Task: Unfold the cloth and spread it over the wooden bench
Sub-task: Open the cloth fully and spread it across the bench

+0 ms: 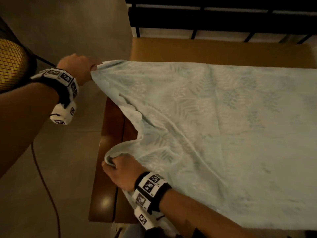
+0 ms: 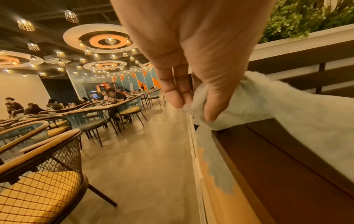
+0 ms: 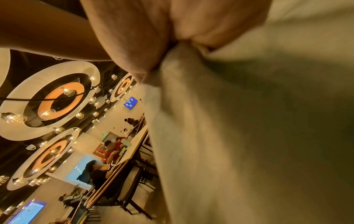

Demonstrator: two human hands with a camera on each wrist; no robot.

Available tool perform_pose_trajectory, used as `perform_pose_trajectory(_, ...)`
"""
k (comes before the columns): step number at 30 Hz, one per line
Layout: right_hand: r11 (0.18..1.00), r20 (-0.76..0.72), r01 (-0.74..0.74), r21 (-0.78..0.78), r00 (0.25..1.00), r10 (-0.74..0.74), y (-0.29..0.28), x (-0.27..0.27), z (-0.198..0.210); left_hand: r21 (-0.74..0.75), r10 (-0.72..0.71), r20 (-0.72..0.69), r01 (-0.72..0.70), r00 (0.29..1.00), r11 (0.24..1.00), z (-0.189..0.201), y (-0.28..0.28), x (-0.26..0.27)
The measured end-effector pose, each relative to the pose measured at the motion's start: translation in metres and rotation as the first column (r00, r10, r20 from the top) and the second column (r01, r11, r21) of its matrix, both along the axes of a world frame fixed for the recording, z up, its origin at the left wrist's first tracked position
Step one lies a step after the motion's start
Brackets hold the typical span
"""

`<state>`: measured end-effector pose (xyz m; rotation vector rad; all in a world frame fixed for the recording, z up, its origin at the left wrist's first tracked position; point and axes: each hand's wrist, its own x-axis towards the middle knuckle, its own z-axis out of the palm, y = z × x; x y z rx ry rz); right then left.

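The left hand (image 1: 75,66) pinches the far left corner of the cloth (image 1: 214,134) and the right hand (image 1: 122,170) grips the near left corner, over the bench (image 1: 109,169).

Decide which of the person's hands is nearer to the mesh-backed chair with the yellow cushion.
Left. The left hand pinches a cloth corner beyond the bench's end, beside the chair. The right hand grips another corner over the bench, farther away.
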<state>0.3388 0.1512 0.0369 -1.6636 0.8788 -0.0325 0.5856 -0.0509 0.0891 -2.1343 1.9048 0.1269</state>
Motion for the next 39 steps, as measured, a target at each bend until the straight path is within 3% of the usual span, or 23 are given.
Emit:
perform_pose_trajectory(3,0.999,0.012,-0.050,0.006,0.999,0.050,0.008,0.032,0.006,-0.004,0.020,-0.001,-0.020,1.000,1.000,-0.006,0.008,0.027)
perform_pose_trajectory(5,0.987,-0.027,-0.155,0.032,0.987,0.156,0.009,0.038,0.010,0.083,0.054,0.010,-0.055,0.998,0.995,-0.008,0.018,0.032)
perform_pose_trajectory(7,0.975,-0.045,-0.220,0.034,0.974,0.221,0.006,0.031,0.010,0.153,0.091,0.000,-0.090,0.996,0.984,-0.008,0.032,0.029)
perform_pose_trajectory(9,0.972,-0.044,-0.235,-0.030,0.971,0.233,0.000,0.007,0.010,0.125,0.093,-0.047,-0.087,0.995,0.988,-0.010,0.056,0.015)
perform_pose_trajectory(13,0.990,-0.006,0.034,-0.133,0.999,-0.036,-0.016,-0.096,0.005,-0.063,-0.070,-0.273,0.054,0.960,0.997,-0.029,0.148,-0.060)
perform_pose_trajectory(15,0.964,-0.099,0.158,-0.212,0.978,-0.182,-0.018,-0.165,-0.004,-0.122,-0.167,-0.455,0.125,0.874,0.985,-0.042,0.205,-0.120)
perform_pose_trajectory(16,0.948,-0.160,0.199,-0.248,0.957,-0.243,-0.017,-0.201,-0.008,-0.125,-0.185,-0.524,0.139,0.832,0.982,-0.048,0.232,-0.154)
perform_pose_trajectory(18,0.916,-0.271,0.248,-0.315,0.902,-0.338,-0.008,-0.273,-0.015,0.051,-0.125,-0.579,0.189,0.806,0.981,-0.061,0.274,-0.216)
perform_pose_trajectory(20,0.902,-0.373,0.233,-0.364,0.851,-0.370,0.007,-0.339,-0.020,0.245,-0.080,-0.553,0.253,0.830,0.936,-0.074,0.309,-0.263)
perform_pose_trajectory(21,0.907,-0.420,0.206,-0.367,0.833,-0.359,0.014,-0.367,-0.023,0.252,-0.090,-0.541,0.263,0.836,0.931,-0.082,0.323,-0.276)
perform_pose_trajectory(25,0.946,-0.438,0.082,-0.315,0.871,-0.221,0.042,-0.432,-0.032,0.054,-0.146,-0.533,0.205,0.834,0.977,-0.103,0.357,-0.294)
perform_pose_trajectory(29,0.904,-0.379,-0.070,-0.422,0.919,-0.106,0.051,-0.438,-0.041,-0.063,-0.229,-0.477,0.227,0.849,0.972,-0.115,0.366,-0.294)
perform_pose_trajectory(33,0.851,-0.342,-0.090,-0.517,0.933,-0.110,0.046,-0.432,-0.050,-0.118,-0.248,-0.438,0.218,0.864,0.969,-0.123,0.367,-0.292)
perform_pose_trajectory(39,0.868,-0.344,-0.032,-0.495,0.925,-0.162,0.048,-0.450,-0.052,-0.097,0.003,-0.403,-0.046,0.915,0.994,-0.113,0.384,-0.257)
